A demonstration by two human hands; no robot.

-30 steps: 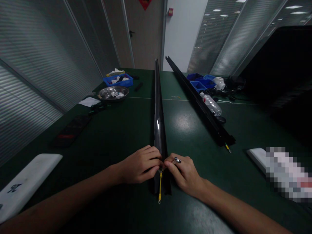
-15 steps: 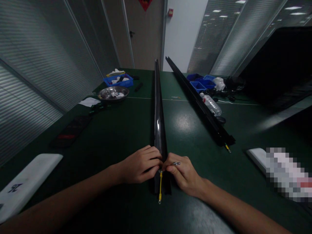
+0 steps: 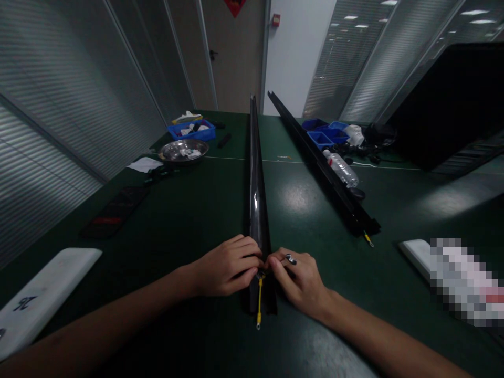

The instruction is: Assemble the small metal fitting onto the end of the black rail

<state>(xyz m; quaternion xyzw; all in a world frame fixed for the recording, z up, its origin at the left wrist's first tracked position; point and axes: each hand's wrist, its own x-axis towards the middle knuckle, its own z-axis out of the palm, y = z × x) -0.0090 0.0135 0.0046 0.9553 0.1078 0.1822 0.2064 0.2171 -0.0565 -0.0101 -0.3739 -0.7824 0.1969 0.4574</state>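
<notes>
A long black rail (image 3: 256,199) runs away from me along the middle of the table. At its near end a short yellow wire (image 3: 259,302) with a ring terminal hangs out toward me. My left hand (image 3: 232,265) is closed on the rail's left side, its fingertips by the wire's upper end. Facing it, my right hand (image 3: 297,278) pinches a small silver wrench (image 3: 291,259), whose outer end sticks out above the knuckles. The wrench's working end and whatever it touches are hidden between the fingers.
A second black rail (image 3: 331,178), with its own yellow wire, lies at the right. Beside it are a plastic bottle (image 3: 342,168) and blue bins (image 3: 319,139). A metal bowl (image 3: 184,150), blue basket (image 3: 191,130) and white block (image 3: 51,294) are at the left on the green table.
My right hand has shifted slightly to the right and turned, so the wrench's outer end has swung right and upward. My left hand and the rail have stayed in place.
</notes>
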